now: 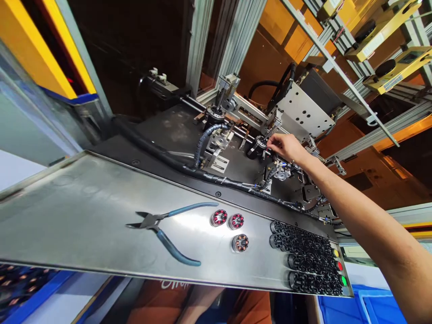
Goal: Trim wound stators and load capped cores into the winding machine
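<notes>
Steel shelf in front of me, my right hand (285, 146) reaching past it into the winding machine.

My right hand pinches its fingertips (270, 145) at the top of a small black motor part (258, 146) seated on the machine's fixture, with thin red wire right at the fingers; whether it truly grips the part I cannot tell. My left hand is out of sight. Nearer to me than the hand, on the shelf (84, 211), lie blue-handled cutters (162, 229), three wound stators (232, 227) and rows of black stator cores (305, 258), with coloured buttons (339, 265) just beyond them.
</notes>
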{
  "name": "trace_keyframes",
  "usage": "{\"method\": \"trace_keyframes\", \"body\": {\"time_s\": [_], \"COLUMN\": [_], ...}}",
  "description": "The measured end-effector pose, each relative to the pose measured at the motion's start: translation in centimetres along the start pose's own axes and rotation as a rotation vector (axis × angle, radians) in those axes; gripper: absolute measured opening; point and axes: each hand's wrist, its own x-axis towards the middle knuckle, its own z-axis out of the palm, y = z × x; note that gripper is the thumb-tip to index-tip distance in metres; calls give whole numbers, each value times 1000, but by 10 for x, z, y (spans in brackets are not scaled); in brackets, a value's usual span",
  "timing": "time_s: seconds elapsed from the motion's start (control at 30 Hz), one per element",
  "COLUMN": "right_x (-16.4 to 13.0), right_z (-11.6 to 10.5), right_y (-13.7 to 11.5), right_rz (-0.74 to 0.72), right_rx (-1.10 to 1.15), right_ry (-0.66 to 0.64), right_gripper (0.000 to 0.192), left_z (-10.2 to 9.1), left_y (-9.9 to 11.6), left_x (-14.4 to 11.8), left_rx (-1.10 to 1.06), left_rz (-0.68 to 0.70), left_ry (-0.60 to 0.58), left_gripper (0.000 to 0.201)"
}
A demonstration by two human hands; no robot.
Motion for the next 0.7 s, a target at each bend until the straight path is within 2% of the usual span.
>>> {"method": "trace_keyframes", "body": {"time_s": [0.1,0.17,0.27,0.33,0.4,0.47,0.57,0.7], "right_x": [-2,3,29,58,91,121,148,153], "right_z": [-19,-36,-49,-43,-28,-10,9,16], "right_y": [-14,-32,-66,-89,-107,-118,-122,-114], "right_rz": [8,4,3,23,72,132,196,259], "right_rx": [-5,-8,13,61,115,146,139,96], "right_ry": [-31,-57,-22,18,40,55,60,-20], "right_gripper": [7,12,19,36,56,67,61,42], "left_z": [1,0,-2,-4,-8,-13,-21,-29], "left_y": [1,3,8,13,19,26,34,42], "left_x": [-2,-4,-4,-4,-5,-8,-12,-12], "left_rx": [-54,-82,-128,-158,-178,-189,-208,-241], "left_rz": [-71,-105,-131,-140,-148,-158,-167,-173], "left_ry": [-65,-85,-88,-78,-64,-49,-37,-39], "left_gripper": [78,78,76,76,75,67,53,43]}}
